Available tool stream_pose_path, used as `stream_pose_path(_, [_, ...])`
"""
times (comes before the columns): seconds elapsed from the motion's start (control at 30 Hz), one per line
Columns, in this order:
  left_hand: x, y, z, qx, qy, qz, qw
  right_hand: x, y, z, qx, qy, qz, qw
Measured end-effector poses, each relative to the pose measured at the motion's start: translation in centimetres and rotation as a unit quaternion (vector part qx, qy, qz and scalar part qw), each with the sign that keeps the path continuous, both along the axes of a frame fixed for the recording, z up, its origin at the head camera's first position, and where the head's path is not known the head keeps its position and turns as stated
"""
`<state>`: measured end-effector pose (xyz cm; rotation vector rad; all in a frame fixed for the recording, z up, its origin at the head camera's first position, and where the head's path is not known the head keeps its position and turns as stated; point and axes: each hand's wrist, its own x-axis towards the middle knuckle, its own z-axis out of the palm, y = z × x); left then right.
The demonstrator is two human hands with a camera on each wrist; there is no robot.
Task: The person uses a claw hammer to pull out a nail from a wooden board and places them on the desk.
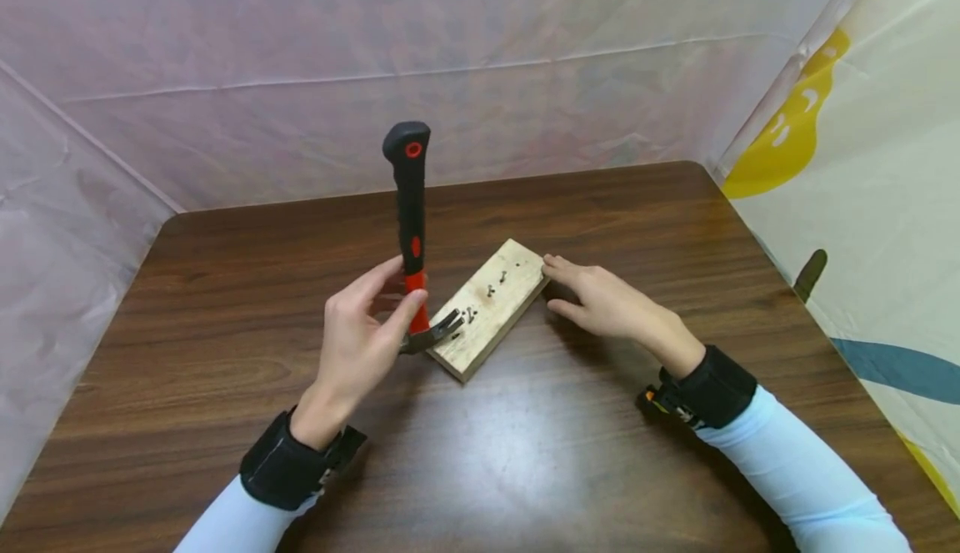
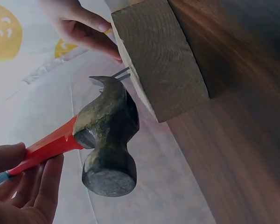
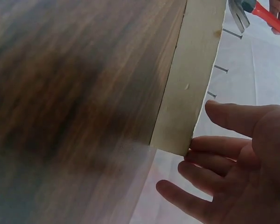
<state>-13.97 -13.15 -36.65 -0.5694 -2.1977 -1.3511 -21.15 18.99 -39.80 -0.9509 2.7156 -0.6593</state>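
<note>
A claw hammer (image 1: 411, 211) with a black and red handle stands nearly upright, head down, at the near left end of a wooden board (image 1: 487, 324). My left hand (image 1: 356, 336) pinches it between thumb and fingers on the red part just above the head. In the left wrist view the claw (image 2: 111, 85) points toward nails (image 2: 122, 73) at the board's face; whether it grips one I cannot tell. Several nails (image 3: 220, 68) stick out of the board in the right wrist view. My right hand (image 1: 611, 303) touches the board's far right end with loosely extended fingers.
The board lies slantwise on a brown wood-grain table (image 1: 247, 303). Pale sheeting (image 1: 300, 136) hangs behind the table's far edge. A printed sheet (image 1: 892, 203) with yellow and blue shapes hangs on the right.
</note>
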Motion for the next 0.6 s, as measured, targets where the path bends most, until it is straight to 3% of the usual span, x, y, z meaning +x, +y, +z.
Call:
stream_pose_path(0.23, [-0.4,0.4,-0.1,-0.041,-0.014,0.005,0.9991,0.2,-0.1,0.0,-0.013,-0.006,0.009,1.0])
stream_pose_path(0.6, [-1.0,1.1,0.0,-0.055,-0.009,0.001,0.9984,0.0,0.0,-0.4,-0.015,-0.002,0.011,1.0])
